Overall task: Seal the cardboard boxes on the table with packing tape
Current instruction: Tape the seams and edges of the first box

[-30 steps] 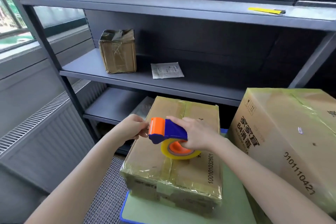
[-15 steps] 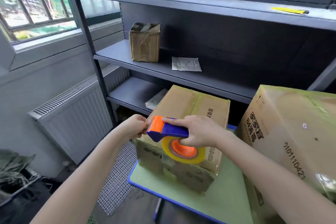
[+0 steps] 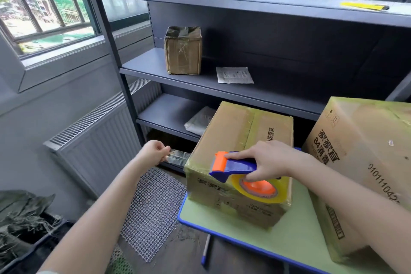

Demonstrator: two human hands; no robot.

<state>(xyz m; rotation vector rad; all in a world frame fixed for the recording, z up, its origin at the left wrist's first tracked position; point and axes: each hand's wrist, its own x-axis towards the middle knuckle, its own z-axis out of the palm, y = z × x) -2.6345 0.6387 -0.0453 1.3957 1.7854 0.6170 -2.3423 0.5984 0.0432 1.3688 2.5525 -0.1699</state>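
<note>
Box (image 3: pixel 242 140) sits at the left end of the desk (image 3: pixel 289 236). The left grip (image 3: pixel 155 151) has pulled a tape strip (image 3: pixel 178 158) out past its left side and pinches the end. The right grip (image 3: pixel 271 160) holds the dispenser (image 3: pixel 235 165) by the near side. I think the strip can go down next. A big box (image 3: pixel 360 162) crowds the right.

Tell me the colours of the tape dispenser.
The tape dispenser is blue with an orange front guard and orange core; head view shows it best.
</note>
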